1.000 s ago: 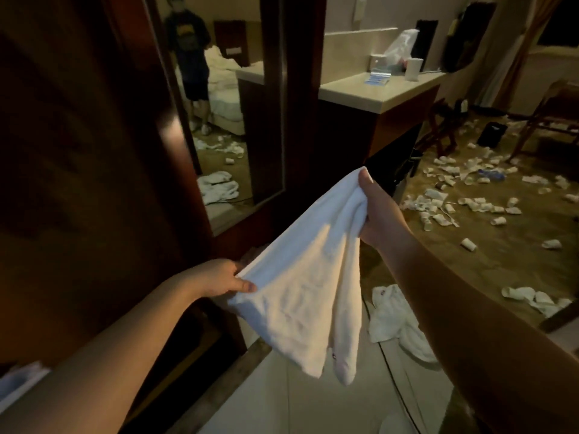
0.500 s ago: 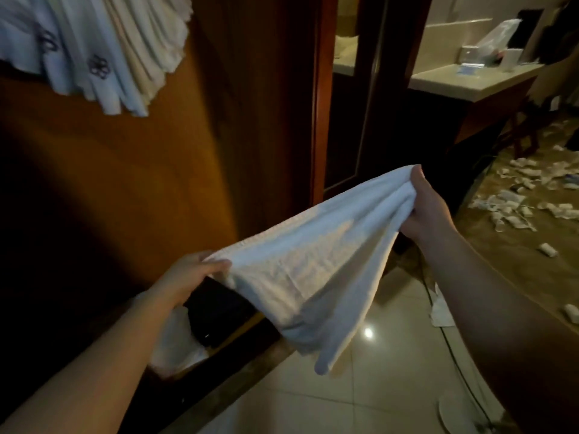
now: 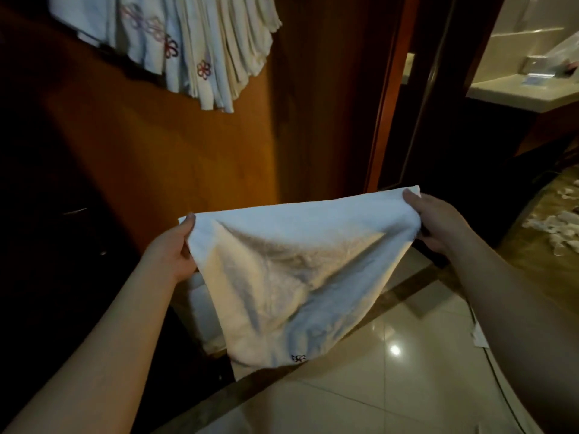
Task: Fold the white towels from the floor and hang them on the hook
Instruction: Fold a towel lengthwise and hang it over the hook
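A white towel [image 3: 291, 270] with a small embroidered mark near its lower corner hangs stretched between my two hands in front of a wooden wall. My left hand [image 3: 170, 250] pinches its upper left corner and my right hand [image 3: 438, 219] grips its upper right corner, so the top edge runs nearly level. The cloth sags to a point below. High on the wall at the upper left hang several folded towels [image 3: 194, 48] with flower embroidery, fanned out; the hook itself is hidden above the frame.
A wooden wall panel [image 3: 175, 151] stands straight ahead, with a dark door frame [image 3: 388, 98] to its right. A pale counter [image 3: 517, 92] sits at the far right. Glossy floor tiles [image 3: 391, 386] lie below, and white scraps [image 3: 554, 223] litter the floor at the right edge.
The view has turned left and up toward the wall. My hands have spread apart and levelled, pulling the towel's top edge straight. The hanging towels now sit closer to the middle.
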The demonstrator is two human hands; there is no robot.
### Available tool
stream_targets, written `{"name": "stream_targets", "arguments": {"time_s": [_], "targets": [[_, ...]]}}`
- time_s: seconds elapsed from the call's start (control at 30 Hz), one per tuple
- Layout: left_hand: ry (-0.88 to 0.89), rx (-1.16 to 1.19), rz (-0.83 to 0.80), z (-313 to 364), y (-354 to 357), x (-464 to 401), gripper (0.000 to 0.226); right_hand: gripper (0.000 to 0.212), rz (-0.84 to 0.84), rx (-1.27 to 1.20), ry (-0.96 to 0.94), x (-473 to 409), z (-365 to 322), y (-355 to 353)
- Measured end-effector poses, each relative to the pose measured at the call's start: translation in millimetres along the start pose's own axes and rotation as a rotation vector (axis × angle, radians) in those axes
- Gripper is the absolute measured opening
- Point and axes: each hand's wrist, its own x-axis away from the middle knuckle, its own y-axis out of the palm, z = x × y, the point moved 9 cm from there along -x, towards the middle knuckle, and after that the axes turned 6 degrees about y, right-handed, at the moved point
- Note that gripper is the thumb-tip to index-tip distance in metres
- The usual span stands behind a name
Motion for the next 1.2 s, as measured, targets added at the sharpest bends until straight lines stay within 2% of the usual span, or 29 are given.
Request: {"name": "stream_targets", "arguments": {"time_s": [0.17, 0.27, 0.37, 0.53, 0.63, 0.7, 0.83, 0.9, 0.97, 1.03, 1.2], "targets": [[-0.049, 0.038, 0.064, -3.3, -20.3, 24.8, 0.022, 0.032, -0.051, -0.050, 0.112, 23.4, 29.3, 38.7], [-0.022, 0.114, 0.076, -16.9, -19.7, 44.2, 0.022, 0.047, -0.031, -0.261, 0.252, 55.6, 52.3, 66.5], [-0.025, 0.168, 0.028, -36.4, -5.7, 70.1, 0.026, 0.052, 0.002, -0.477, 0.275, 99.2, 65.7, 100.2], [0.044, 0.063, -0.013, -58.3, 21.4, 113.5, 0.035, 0.051, -0.133, -0.374, 0.362, 157.6, 77.9, 164.8], [0.095, -0.058, -0.020, -63.0, 32.3, 135.3, 0.036, 0.043, -0.192, -0.228, 0.195, 170.9, 57.0, 185.5], [0.133, -0.067, -0.028, -62.1, 37.3, 145.5, 0.034, 0.045, -0.194, -0.126, 0.117, 180.0, 49.2, 192.3], [0.217, -0.145, -0.111, -52.2, 50.9, 163.4, 0.015, 0.025, -0.218, -0.025, -0.091, 191.3, 36.7, 195.6], [0.289, -0.200, -0.214, -47.3, 62.5, 171.6, 0.022, 0.023, -0.236, 0.053, -0.210, 198.2, 26.4, 193.2], [0.346, -0.242, -0.293, -46.2, 71.0, 177.0, 0.038, 0.019, -0.241, 0.111, -0.306, 202.7, 17.2, 189.6], [0.391, -0.266, -0.345, -45.3, 78.4, 181.8, 0.042, 0.024, -0.247, 0.140, -0.371, 207.7, 10.3, 185.4], [0.453, -0.366, -0.420, -46.5, 93.7, 189.2, 0.035, 0.040, -0.265, 0.157, -0.433, 212.8, 9.2, 176.1]]}}
